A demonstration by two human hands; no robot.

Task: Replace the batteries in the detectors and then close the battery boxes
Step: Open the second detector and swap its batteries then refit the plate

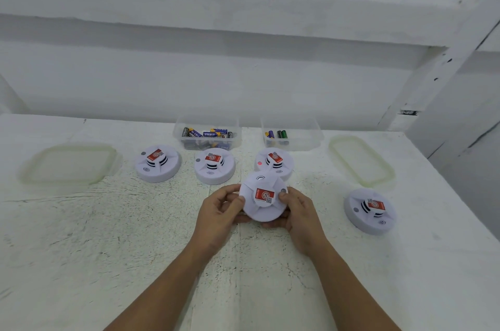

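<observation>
I saw the white table (108, 236) carrying a clear tub (205, 122) of batteries (208, 133) at the back. Nearer me, one detector (263, 202) faced label-up, my left hand (216, 211) and right hand (300, 211) each curled around its rim, gripping it.

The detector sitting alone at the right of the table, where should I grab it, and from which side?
Take the lone detector by its wide round rim, coming down from above with thumb and fingers on opposite edges. It lies flat on the table, raised centre up, so the rim is free all round; the slotted centre is narrower and likely a poorer hold.
</observation>
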